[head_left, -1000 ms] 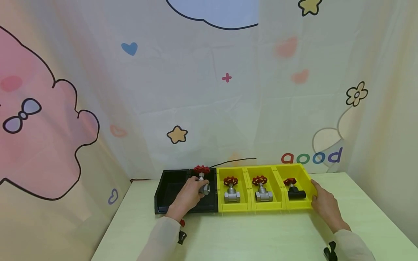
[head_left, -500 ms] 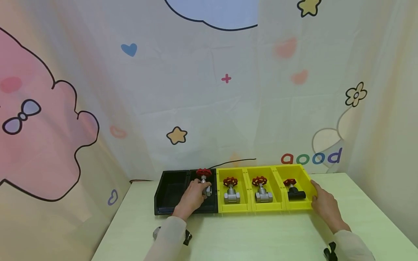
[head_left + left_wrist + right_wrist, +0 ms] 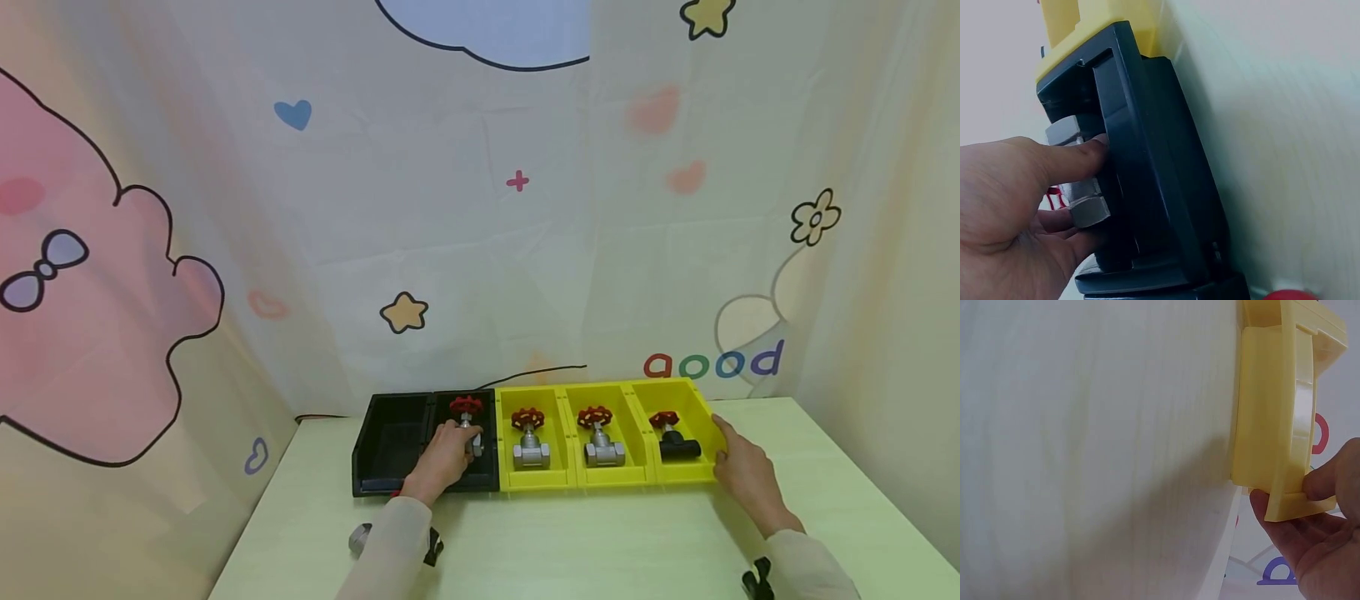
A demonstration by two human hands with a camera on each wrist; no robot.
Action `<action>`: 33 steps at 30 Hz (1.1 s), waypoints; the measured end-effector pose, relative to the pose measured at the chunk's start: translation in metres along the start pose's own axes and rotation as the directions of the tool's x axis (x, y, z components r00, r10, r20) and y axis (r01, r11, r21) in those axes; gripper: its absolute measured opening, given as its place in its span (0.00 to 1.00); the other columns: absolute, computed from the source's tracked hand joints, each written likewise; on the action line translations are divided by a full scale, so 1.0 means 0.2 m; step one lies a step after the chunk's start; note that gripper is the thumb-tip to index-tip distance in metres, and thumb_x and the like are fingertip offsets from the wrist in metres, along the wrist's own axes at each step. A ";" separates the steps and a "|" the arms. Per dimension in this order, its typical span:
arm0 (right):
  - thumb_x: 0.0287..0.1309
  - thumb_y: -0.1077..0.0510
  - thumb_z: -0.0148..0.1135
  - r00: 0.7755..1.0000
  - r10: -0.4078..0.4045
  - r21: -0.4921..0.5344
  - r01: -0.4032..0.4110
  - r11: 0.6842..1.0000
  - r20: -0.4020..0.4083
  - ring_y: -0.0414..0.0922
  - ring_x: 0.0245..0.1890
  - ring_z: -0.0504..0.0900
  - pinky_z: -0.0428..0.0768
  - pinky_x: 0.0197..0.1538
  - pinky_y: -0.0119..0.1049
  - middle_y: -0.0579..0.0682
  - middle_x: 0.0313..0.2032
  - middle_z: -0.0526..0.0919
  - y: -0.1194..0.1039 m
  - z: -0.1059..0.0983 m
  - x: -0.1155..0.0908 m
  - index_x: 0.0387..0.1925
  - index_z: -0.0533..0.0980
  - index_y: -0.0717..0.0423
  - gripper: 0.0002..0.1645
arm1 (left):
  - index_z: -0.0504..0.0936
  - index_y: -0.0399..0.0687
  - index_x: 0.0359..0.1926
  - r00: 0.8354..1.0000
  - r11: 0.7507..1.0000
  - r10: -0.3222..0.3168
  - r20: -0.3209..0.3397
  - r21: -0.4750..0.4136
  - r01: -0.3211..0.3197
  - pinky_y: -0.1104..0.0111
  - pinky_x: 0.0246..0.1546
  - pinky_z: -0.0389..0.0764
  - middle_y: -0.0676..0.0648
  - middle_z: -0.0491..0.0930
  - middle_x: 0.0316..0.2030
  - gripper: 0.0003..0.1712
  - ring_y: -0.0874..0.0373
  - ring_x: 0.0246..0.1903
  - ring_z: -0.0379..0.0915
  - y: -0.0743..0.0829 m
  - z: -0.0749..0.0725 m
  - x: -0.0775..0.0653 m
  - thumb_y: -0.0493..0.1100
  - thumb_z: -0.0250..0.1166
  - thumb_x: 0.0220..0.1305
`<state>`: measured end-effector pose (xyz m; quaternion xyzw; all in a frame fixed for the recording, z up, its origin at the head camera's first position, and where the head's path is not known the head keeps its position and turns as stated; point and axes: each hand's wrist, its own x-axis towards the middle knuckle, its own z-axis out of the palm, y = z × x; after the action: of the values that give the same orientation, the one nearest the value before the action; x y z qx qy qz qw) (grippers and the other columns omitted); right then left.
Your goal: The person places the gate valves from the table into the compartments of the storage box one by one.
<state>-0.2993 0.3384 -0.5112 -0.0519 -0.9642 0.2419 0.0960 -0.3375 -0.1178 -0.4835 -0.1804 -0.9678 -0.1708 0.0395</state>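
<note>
My left hand grips a metal gate valve with a red handwheel inside the right-hand black bin. In the left wrist view the thumb and fingers wrap the valve's grey body, low in the bin. At the far right, my right hand pinches the side wall of the end yellow bin, thumb inside and fingers outside, as the right wrist view shows. That bin holds a black valve with a red handwheel. Two metal valves, a left one and a right one, stand in the other yellow bins.
Another black bin forms the left end of the row. A grey metal part lies on the table, partly hidden by the left sleeve. A printed curtain hangs behind, with a thin black cable along its base.
My left hand has lowered the gate valve into the right-hand black bin, shifting slightly right. The grey part beside the left sleeve has come into view. My right hand stays on the yellow bin.
</note>
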 end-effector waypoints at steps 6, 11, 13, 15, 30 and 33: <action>0.64 0.68 0.52 1.000 0.018 0.001 -0.018 1.000 0.011 0.73 0.52 0.74 0.73 0.54 0.66 0.79 0.60 0.67 -0.01 0.00 0.00 0.73 0.52 0.66 0.38 | 0.78 0.48 0.62 0.999 1.000 -0.002 0.039 0.019 0.001 0.53 0.54 0.77 0.38 0.79 0.49 0.28 0.42 0.53 0.72 -0.01 0.00 0.01 0.33 0.68 0.60; 0.64 0.68 0.52 0.999 0.036 0.010 -0.036 0.999 0.021 0.73 0.54 0.72 0.72 0.55 0.66 0.79 0.62 0.65 -0.01 -0.01 0.00 0.74 0.51 0.65 0.39 | 0.77 0.48 0.63 0.998 1.000 -0.020 0.065 0.022 0.019 0.52 0.60 0.74 0.40 0.79 0.51 0.28 0.43 0.56 0.71 -0.01 0.03 0.03 0.34 0.67 0.61; 0.65 0.68 0.51 0.999 0.038 0.008 -0.039 0.999 0.025 0.73 0.54 0.72 0.72 0.55 0.66 0.79 0.62 0.65 -0.01 -0.01 0.00 0.74 0.50 0.65 0.39 | 0.78 0.48 0.62 0.997 0.999 -0.024 0.070 0.033 0.022 0.52 0.60 0.73 0.40 0.79 0.51 0.27 0.43 0.56 0.71 -0.02 0.04 0.04 0.34 0.67 0.61; 0.65 0.67 0.51 0.999 0.039 0.006 -0.040 0.999 0.028 0.73 0.53 0.72 0.72 0.55 0.66 0.79 0.62 0.65 -0.01 -0.02 0.01 0.74 0.50 0.65 0.39 | 0.78 0.48 0.62 0.997 0.999 -0.030 0.075 0.042 0.027 0.52 0.61 0.73 0.41 0.80 0.51 0.27 0.44 0.56 0.72 -0.02 0.05 0.04 0.34 0.67 0.61; 0.65 0.67 0.51 0.999 0.038 -0.004 -0.038 0.999 0.024 0.73 0.53 0.73 0.72 0.55 0.67 0.79 0.61 0.66 -0.01 -0.02 0.01 0.74 0.51 0.65 0.38 | 0.78 0.48 0.62 0.992 0.997 -0.056 0.110 0.051 0.051 0.54 0.59 0.74 0.42 0.81 0.53 0.27 0.46 0.56 0.73 0.00 0.05 0.06 0.33 0.67 0.61; 0.65 0.67 0.51 0.999 0.043 -0.004 -0.043 0.999 0.031 0.73 0.53 0.73 0.72 0.55 0.66 0.79 0.62 0.65 -0.01 -0.02 0.01 0.74 0.50 0.65 0.39 | 0.79 0.49 0.61 0.992 0.997 -0.060 0.111 0.051 0.054 0.53 0.59 0.74 0.42 0.81 0.53 0.26 0.46 0.56 0.73 0.00 0.05 0.06 0.33 0.67 0.61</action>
<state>-0.2997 0.3382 -0.5065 -0.0691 -0.9646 0.2432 0.0755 -0.3490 -0.1103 -0.4908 -0.1610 -0.9771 -0.1384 -0.0157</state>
